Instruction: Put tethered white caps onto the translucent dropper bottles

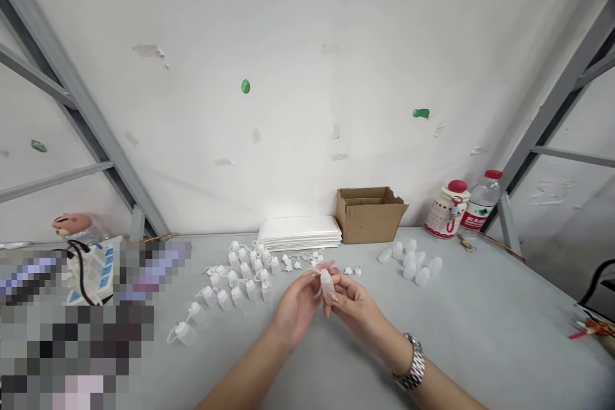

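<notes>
A small translucent plastic squeeze bottle [327, 288] is tilted between my hands above the table. My right hand [360, 311], with a metal watch on its wrist, is closed around the bottle's body. My left hand [298, 307] curls in close to the bottle's neck, thumb and fingers drawn together; a thin pale piece shows there, too small to make out. Left of my hands stand several similar bottles with white caps and looped straps [237, 296]. Loose white caps with straps [300, 261] lie just beyond my fingers. Several uncapped bottles [409, 269] are grouped on the right.
Along the wall are a stack of white flat sheets [300, 234], an open cardboard box [369, 221], a cream jar with a red lid [446, 211] and a water bottle [480, 202]. Pliers [466, 243] lie nearby. A power strip [91, 269] is at left.
</notes>
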Tool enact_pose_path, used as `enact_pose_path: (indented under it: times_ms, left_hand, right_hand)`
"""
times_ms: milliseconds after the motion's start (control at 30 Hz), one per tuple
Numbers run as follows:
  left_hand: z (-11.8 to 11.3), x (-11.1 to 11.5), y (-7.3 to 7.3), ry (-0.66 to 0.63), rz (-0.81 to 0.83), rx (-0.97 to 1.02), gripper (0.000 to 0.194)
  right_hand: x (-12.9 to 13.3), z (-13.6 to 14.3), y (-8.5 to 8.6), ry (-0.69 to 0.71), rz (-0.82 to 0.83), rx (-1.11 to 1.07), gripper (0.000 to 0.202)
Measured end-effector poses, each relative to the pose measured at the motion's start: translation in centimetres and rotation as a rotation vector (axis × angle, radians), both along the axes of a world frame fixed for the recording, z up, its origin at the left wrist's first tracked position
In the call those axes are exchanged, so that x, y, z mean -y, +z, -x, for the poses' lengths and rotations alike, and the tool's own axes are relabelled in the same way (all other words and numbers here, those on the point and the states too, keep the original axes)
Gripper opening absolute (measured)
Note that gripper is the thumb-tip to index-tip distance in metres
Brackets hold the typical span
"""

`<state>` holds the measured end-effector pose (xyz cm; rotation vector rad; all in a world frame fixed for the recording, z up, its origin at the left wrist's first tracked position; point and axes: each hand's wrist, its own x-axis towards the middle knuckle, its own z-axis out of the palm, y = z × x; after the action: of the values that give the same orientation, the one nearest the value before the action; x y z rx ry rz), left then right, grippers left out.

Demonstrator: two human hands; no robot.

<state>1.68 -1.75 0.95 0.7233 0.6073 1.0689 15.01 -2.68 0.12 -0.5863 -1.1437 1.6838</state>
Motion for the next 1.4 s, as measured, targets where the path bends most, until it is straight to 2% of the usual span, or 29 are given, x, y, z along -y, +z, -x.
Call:
enact_pose_path:
  times_ms: [67,133,267,367,500,567,800,933,1000,1067,1167,1267,1400]
  left_hand:
    - [0.1,0.2,0.1,0.107,-0.157,-0.066,0.023]
    - [0.1,0.4,0.1,0.143,-0.264,-0.154,0.021]
    - [0.0,0.8,0.3,0.142,-0.305,-0.222,0.031]
    - [-0.1,0.9,0.5,0.173,-0.298,-0.216,0.035]
    - [-0.3,0.7,0.3,0.230,-0.304,-0.201,0.017]
    - [-0.4,0.6,0.0,0.231,-0.282,-0.205,0.018]
    - [-0.3,-0.3,-0.6,0.220,-0.280,-0.320,0.026]
    - [0.6,-1.3,-1.6,0.364,-0.380,-0.622,0.028]
    - [1.1,-1.9,-2.7,0.497,-0.465,-0.897,0.026]
    - [1.3,-2.4,-4.1,0.550,-0.620,-1.184,0.031]
    - [0.9,-2.9,-5.5,0.512,-0.795,-1.554,0.039]
    - [0.3,-3.3,-5.9,0.449,-0.860,-1.703,0.041]
    - [0.1,-3.9,-5.7,0.390,-0.940,-1.812,0.040]
  right_hand:
    - [0.0,-0.2,0.0,-0.161,-0.097,0.118,0.023]
    - [0.0,-0.3,-0.3,-0.314,-0.177,0.240,0.021]
    - [0.2,-0.3,-0.9,-0.499,-0.304,0.399,0.019]
    - [0.3,-0.3,-1.0,-0.541,-0.374,0.465,0.016]
    - [0.4,-0.3,-1.1,-0.562,-0.428,0.522,0.013]
    - [0.4,-0.2,-1.3,-0.569,-0.433,0.531,0.012]
    - [-0.2,-0.1,-1.4,-0.517,-0.240,0.458,0.020]
    - [-0.8,-0.9,-0.5,-0.558,-0.129,0.393,0.027]
    - [-1.1,-1.5,-0.2,-0.612,-0.097,0.366,0.029]
    - [-1.3,-1.8,-0.1,-0.639,-0.071,0.345,0.029]
    - [-1.3,-1.9,-0.2,-0.617,-0.045,0.332,0.029]
    - [-1.2,-1.6,-0.4,-0.585,-0.032,0.319,0.030]
    - [-1.2,-1.4,-0.4,-0.562,-0.014,0.311,0.032]
